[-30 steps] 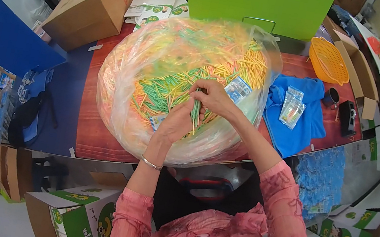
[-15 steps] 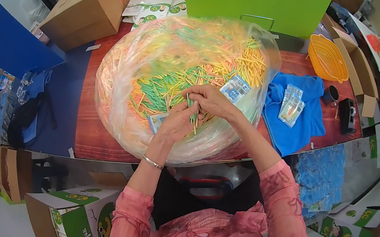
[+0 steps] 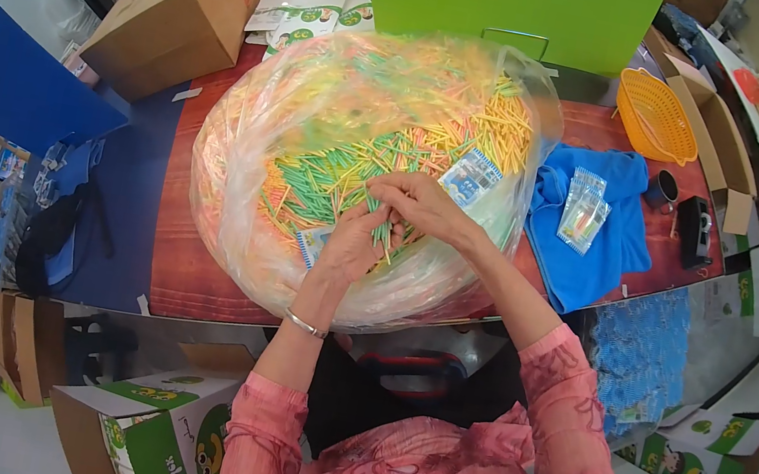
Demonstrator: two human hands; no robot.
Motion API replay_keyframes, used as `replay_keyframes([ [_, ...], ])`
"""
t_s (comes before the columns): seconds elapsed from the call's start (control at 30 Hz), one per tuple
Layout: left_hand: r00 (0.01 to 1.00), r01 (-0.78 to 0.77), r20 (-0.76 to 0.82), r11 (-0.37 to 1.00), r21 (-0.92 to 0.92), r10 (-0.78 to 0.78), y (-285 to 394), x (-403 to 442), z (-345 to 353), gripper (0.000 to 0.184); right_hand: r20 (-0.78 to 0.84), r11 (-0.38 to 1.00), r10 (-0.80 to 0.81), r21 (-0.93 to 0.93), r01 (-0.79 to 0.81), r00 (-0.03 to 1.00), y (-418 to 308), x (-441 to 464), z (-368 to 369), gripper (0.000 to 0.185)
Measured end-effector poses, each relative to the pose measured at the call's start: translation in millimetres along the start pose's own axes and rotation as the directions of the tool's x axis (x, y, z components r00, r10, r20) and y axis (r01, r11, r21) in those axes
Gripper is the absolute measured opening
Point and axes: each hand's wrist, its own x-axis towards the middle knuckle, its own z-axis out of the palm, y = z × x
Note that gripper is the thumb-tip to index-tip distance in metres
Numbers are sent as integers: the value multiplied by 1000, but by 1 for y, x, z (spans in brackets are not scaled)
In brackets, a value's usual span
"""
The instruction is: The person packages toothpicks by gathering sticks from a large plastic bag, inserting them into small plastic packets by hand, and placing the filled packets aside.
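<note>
A large clear plastic bag [image 3: 216, 234], its mouth spread wide, holds a heap of thin green, yellow, orange and pink sticks [image 3: 324, 177]. Over the near part of the heap, my left hand [image 3: 355, 245] is closed around a small bunch of these sticks. My right hand [image 3: 420, 206] meets it from the right, its fingers bent over the same bunch; the fingertips are partly hidden. One printed packet [image 3: 471, 178] lies on the sticks beyond my right hand. Another packet [image 3: 310, 245] is partly covered beside my left hand.
Right of the bag, a blue cloth [image 3: 563, 259] bears small clear packets [image 3: 583, 220]. Near it are a dark mug [image 3: 662, 190], a black tape dispenser [image 3: 693, 233] and a yellow basket [image 3: 659, 119]. A cardboard box [image 3: 174, 18] stands back left, with another person behind it. A green panel [image 3: 507, 1] rises behind the bag.
Both hands stay together over the heap with the sticks. The fingers of my right hand have shifted very slightly left; the surroundings look the same.
</note>
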Motion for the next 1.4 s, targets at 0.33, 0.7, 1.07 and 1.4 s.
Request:
replay_keyframes([
  [0.33, 996, -81, -31, 996, -28, 81, 0, -1, 4, 20, 188, 529, -546, -678, 510, 816, 5, -12, 8, 110],
  [0.7, 999, -25, 46, 993, 115, 20, 1, -16, -4, 13, 168, 888, -209, -380, 259, 963, -16, -18, 12, 77],
  [1.07, 997, -10, 79, 978, 206, -6, 2, -17, -6, 17, 141, 824, -344, -428, 371, 928, 0, -17, 19, 74],
  [1.4, 997, -82, 27, 972, 222, 78, 1, -29, 11, 28, -197, 937, -315, -223, 271, 928, 19, -16, 7, 46],
])
